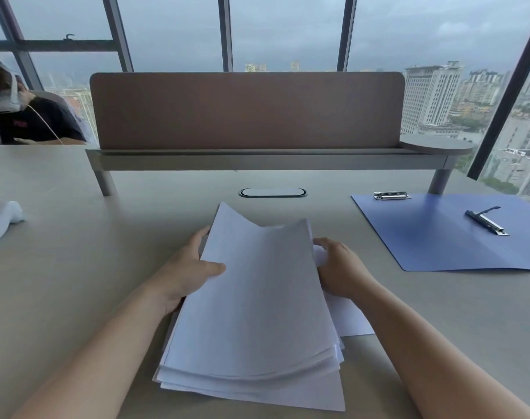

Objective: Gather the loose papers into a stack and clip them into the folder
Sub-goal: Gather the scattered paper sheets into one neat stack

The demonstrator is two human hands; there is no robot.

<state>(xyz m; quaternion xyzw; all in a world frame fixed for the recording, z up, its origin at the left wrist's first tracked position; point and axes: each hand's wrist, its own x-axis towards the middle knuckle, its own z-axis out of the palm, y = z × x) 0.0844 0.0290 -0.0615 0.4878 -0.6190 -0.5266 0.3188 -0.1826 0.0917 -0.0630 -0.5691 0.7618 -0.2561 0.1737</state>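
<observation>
A stack of white papers (254, 303) stands tilted on its near edge at the middle of the table, with the sheets unevenly aligned. My left hand (188, 273) grips its left edge, thumb on the front sheet. On the right edge my right hand (342, 267) holds the stack, fingers curled behind it. One loose sheet (351, 319) lies flat under my right wrist. The blue folder (439, 237) lies open at the right, with a metal clip (392, 195) at its far edge and a lever clamp (487, 221) raised near its spine.
A brown desk divider (245, 110) on a raised shelf crosses the back of the table. An oval cable grommet (272, 192) sits behind the papers. A white object (0, 220) lies at the far left. Another person (30, 116) sits beyond the table, back left.
</observation>
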